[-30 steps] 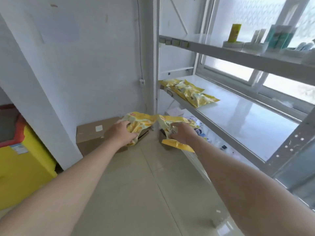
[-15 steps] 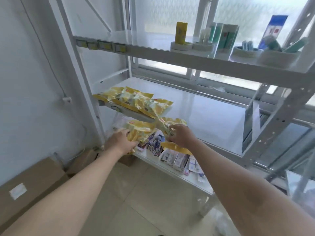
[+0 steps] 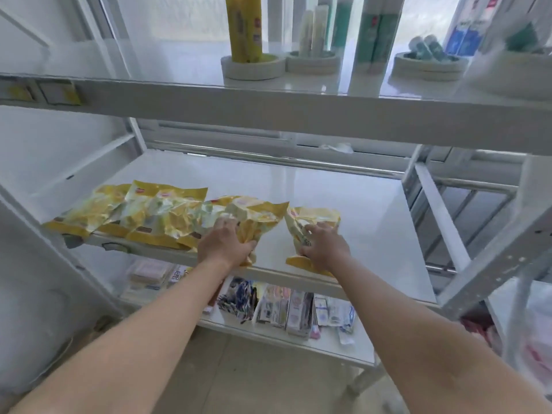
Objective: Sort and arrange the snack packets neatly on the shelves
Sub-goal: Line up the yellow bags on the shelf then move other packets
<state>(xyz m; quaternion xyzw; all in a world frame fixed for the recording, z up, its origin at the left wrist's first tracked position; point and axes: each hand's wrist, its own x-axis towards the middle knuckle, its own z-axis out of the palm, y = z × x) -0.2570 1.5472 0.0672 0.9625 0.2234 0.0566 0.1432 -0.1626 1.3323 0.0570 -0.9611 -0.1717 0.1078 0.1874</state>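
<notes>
Head view has both of my hands at the front lip of the middle shelf [image 3: 373,210], each on a yellow snack packet. My left hand [image 3: 225,246] has its fingers curled round the near end of the left packet [image 3: 260,215]. My right hand [image 3: 324,249] grips the near left edge of the right packet [image 3: 316,216]. Both packets look to be lying on the shelf with their near ends hanging slightly over the front edge. I cannot tell whether their full weight is down.

What the coming move turns on is the row of yellow packets [image 3: 134,216], which lies to the left of both hands, overlapping along the shelf front. Each packet in it has its long axis running near to far, leaning rightward at the far end. The left packet follows that same lean, and its left side overlaps the right end of the row, so I judge it as good as placed.

The right packet lies straighter and sits apart, with a strip of bare shelf between it and the left packet. So the gap to close is on its left. The right hand is the one on that packet, while the left hand is nearer the row and sits between the two. I would slide the right packet leftward and give it a slight turn to match the lean.
</notes>
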